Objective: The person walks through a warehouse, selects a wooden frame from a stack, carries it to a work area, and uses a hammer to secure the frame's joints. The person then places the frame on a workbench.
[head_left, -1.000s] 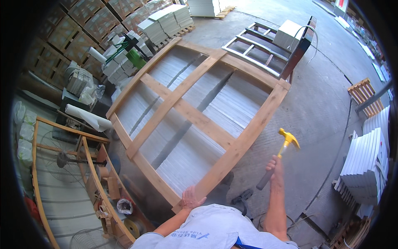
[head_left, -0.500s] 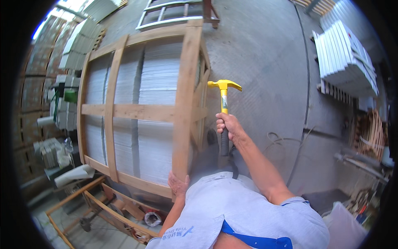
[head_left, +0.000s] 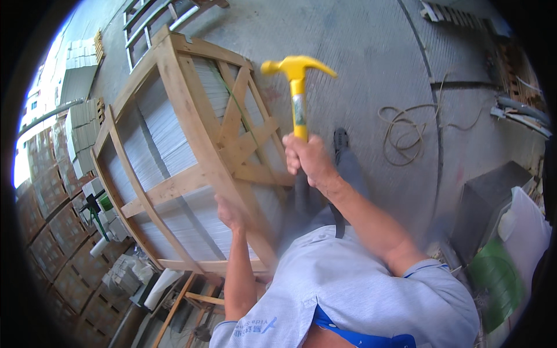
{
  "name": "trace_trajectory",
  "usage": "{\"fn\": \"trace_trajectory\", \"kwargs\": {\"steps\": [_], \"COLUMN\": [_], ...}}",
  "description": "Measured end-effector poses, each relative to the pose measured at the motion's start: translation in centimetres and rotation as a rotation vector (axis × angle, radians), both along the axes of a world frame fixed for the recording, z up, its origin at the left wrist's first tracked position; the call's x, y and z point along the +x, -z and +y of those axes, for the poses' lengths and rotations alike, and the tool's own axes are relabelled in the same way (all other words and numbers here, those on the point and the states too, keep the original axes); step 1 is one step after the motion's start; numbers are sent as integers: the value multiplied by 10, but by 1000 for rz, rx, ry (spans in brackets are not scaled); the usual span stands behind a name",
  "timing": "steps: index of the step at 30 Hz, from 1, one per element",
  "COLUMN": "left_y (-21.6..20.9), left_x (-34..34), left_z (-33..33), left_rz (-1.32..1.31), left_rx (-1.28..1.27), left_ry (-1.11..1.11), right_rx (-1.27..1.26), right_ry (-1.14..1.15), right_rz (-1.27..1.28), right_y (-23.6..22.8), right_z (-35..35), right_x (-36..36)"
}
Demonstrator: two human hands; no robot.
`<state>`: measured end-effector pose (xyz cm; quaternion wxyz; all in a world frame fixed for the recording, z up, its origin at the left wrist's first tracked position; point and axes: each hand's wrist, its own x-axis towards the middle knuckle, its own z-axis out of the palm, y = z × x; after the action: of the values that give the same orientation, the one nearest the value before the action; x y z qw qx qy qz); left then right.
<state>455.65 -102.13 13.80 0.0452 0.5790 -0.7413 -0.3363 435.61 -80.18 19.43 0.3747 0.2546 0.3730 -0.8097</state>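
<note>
My right hand [head_left: 310,158] is closed around the dark grip of a yellow claw hammer [head_left: 297,87], held upright over the floor beside the crate. A wooden crate [head_left: 200,130] stands to the left, its slats around pale flat pieces stacked in wrapping. My left hand [head_left: 231,213] is over the crate's near part, close to the thick corner board. Its fingers look curled together, somewhat blurred, and whatever may be between them is hidden. A green strap [head_left: 235,95] runs down the crate's right side.
A coiled hose [head_left: 400,136] lies on the concrete floor to the right. A dark box [head_left: 490,203] and a green sheet [head_left: 496,284] are at the lower right. Stacked cartons [head_left: 52,214] line the far left, and a metal frame [head_left: 139,35] lies beyond the crate.
The view has turned, so the crate now appears tilted with its right side showing. My left hand has left the crate's near corner and lifted, its fingers curling. The hammer has risen.
</note>
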Motion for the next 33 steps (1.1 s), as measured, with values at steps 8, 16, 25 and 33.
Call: {"fn": "trace_trajectory", "kwargs": {"steps": [8, 16, 25, 33], "left_y": [18, 38, 24, 22], "left_x": [17, 34, 12, 4], "left_z": [-6, -24, -4, 0], "left_rz": [23, -225, -327, -68], "left_rx": [-84, -346, -322, -135], "left_ry": [43, 168, 122, -140], "right_rx": [-65, -127, -116, -96], "right_ry": [-427, 40, -352, -21], "right_rz": [-107, -130, 41, -181], "right_y": [7, 54, 67, 80], "right_z": [-80, -8, -81, -3], "right_x": [43, -16, 37, -19]}}
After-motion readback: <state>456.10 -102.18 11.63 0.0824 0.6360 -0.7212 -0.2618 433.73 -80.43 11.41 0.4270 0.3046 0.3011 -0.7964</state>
